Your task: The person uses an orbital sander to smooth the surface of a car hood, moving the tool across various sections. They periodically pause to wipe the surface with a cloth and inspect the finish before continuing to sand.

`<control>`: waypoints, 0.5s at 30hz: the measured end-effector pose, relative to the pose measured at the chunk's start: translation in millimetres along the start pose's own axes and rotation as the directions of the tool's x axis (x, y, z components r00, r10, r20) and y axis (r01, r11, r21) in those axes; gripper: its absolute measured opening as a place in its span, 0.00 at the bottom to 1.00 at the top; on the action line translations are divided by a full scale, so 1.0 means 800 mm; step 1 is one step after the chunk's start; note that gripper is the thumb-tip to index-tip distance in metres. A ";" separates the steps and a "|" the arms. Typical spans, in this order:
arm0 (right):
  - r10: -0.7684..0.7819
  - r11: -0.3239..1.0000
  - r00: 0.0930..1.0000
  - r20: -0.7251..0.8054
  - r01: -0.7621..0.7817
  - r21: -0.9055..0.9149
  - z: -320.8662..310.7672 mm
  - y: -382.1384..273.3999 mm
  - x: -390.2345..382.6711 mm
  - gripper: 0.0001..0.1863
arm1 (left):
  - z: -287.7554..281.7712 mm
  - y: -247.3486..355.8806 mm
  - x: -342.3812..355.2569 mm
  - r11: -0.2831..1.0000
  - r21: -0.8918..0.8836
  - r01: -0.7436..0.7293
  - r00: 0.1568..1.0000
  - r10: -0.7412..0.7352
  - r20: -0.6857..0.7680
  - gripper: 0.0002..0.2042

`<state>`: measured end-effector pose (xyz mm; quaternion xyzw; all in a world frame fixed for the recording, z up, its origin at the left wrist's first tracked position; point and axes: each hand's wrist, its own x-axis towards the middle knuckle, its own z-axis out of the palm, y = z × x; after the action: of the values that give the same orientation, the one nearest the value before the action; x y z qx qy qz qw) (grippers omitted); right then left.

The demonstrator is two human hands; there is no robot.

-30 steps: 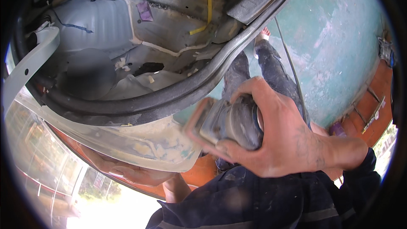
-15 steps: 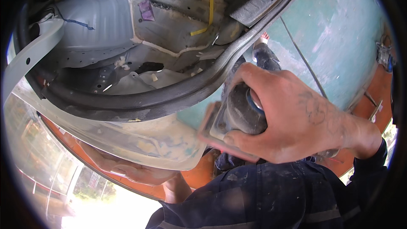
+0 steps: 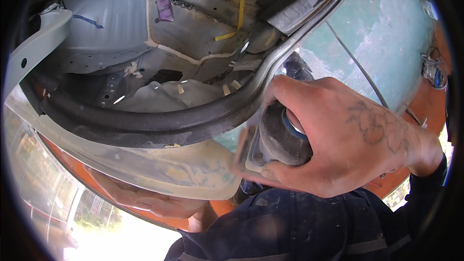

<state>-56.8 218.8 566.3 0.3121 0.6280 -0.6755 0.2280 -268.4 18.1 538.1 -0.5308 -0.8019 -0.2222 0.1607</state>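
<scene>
My right hand (image 3: pixel 338 135) is curled around a dark grey, round-topped hand tool (image 3: pixel 282 137) with a flat, pinkish pad (image 3: pixel 241 163) that looks blurry. The tool is just beside the right end of a pale tan and grey, patchy car panel (image 3: pixel 193 171), and I can't tell if they touch. My left hand (image 3: pixel 162 203) is under the panel's long bottom edge with its fingers stretched out, but I can't tell if it grips it. Past my left hand, a thick black rubber strip (image 3: pixel 159 125) curves above the panel. Past my right hand is the patchy green floor (image 3: pixel 386 34).
</scene>
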 end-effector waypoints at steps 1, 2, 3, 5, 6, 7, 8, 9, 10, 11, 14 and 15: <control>-0.006 1.000 1.000 -0.029 0.006 0.001 0.004 0.002 -0.006 0.27 | 0.007 -0.001 0.000 1.000 -0.030 -0.003 1.000 0.004 0.002 0.40; -0.049 0.999 0.994 -0.094 0.049 0.002 0.010 0.005 -0.011 0.27 | 0.014 -0.002 0.000 0.999 -0.054 -0.007 1.000 0.008 0.009 0.40; -0.091 0.996 0.983 -0.158 0.092 -0.004 0.017 0.009 -0.016 0.27 | 0.021 -0.003 -0.003 0.996 -0.086 -0.006 1.000 0.008 0.017 0.40; -0.190 0.982 0.957 -0.218 0.187 -0.037 0.021 0.009 -0.014 0.27 | 0.012 -0.002 0.002 0.998 -0.069 -0.001 1.000 0.003 0.019 0.40; -0.188 0.982 0.961 -0.204 0.181 -0.052 0.018 0.007 -0.013 0.27 | 0.012 -0.003 0.006 0.999 -0.053 -0.003 1.000 0.004 0.021 0.40; -0.082 0.994 0.991 -0.103 0.074 -0.076 0.006 -0.002 -0.009 0.27 | 0.012 -0.003 0.006 0.999 -0.051 0.000 1.000 0.001 0.021 0.40; -0.012 0.996 0.998 -0.058 0.007 -0.089 0.001 -0.004 -0.006 0.28 | 0.012 -0.003 0.007 0.999 -0.046 0.002 1.000 -0.001 0.021 0.40; 0.058 0.992 0.998 -0.012 -0.059 -0.109 -0.004 -0.005 -0.003 0.28 | 0.012 -0.002 0.007 0.999 -0.046 0.004 1.000 -0.003 0.019 0.40; 0.091 0.990 0.996 -0.023 -0.093 -0.108 -0.005 -0.003 -0.002 0.28 | 0.012 -0.001 0.007 0.999 -0.048 0.004 1.000 -0.003 0.020 0.40; 0.102 0.989 0.994 -0.042 -0.106 -0.106 -0.005 -0.001 -0.002 0.28 | 0.013 0.000 0.007 0.998 -0.056 0.005 1.000 -0.004 0.018 0.40; 0.070 0.992 0.991 -0.118 -0.082 -0.099 -0.004 0.010 -0.001 0.28 | 0.014 0.000 0.007 0.998 -0.066 0.008 1.000 -0.006 0.026 0.40; 0.035 0.993 0.988 -0.152 -0.051 -0.103 -0.003 0.015 -0.002 0.29 | 0.015 0.002 0.007 0.997 -0.072 0.011 1.000 -0.009 0.027 0.40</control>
<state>-47.1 220.0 559.3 0.3630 0.6717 -0.6103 0.2111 -269.5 29.3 530.5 -0.5350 -0.7982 -0.2446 0.1296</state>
